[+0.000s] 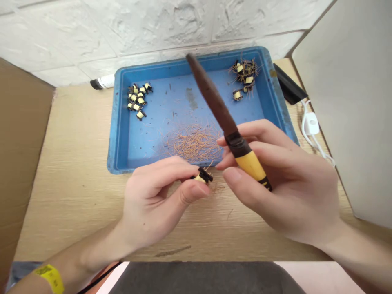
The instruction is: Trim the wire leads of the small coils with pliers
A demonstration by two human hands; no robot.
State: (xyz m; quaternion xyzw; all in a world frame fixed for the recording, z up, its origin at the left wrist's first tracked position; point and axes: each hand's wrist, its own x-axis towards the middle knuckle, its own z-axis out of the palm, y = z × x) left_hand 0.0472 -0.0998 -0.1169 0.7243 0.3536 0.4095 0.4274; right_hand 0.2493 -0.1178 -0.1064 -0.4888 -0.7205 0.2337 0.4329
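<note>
Anything in that container?

One blue plastic tray [118, 122], scuffed along its rim, sits on a pale wooden table [61, 183]. Toward its left wall lies a tight cluster of small yellow-taped coils [137, 100] with black ends. In the far right corner is a bristly heap of similar coils [245, 77], long copper wires sticking out every way. Nearer the front lies a loose drift of orange wire clippings [192, 143].

And the hands?

The left hand [153, 200] has its thumb and fingertips pressed together, clamped on a single coil [203, 176]. That coil sits just in front of the tray's near rim, over the table, with yellow tape on one side and a black end on the other.

What about the right?

The right hand [281, 179] is closed firmly around the yellow handle of a rust-bladed tool [214, 102]. Its long brown blade tilts up and away across the tray, the tip reaching over the far rim. The handle's lower end is near the coil, but the two are apart.
</note>
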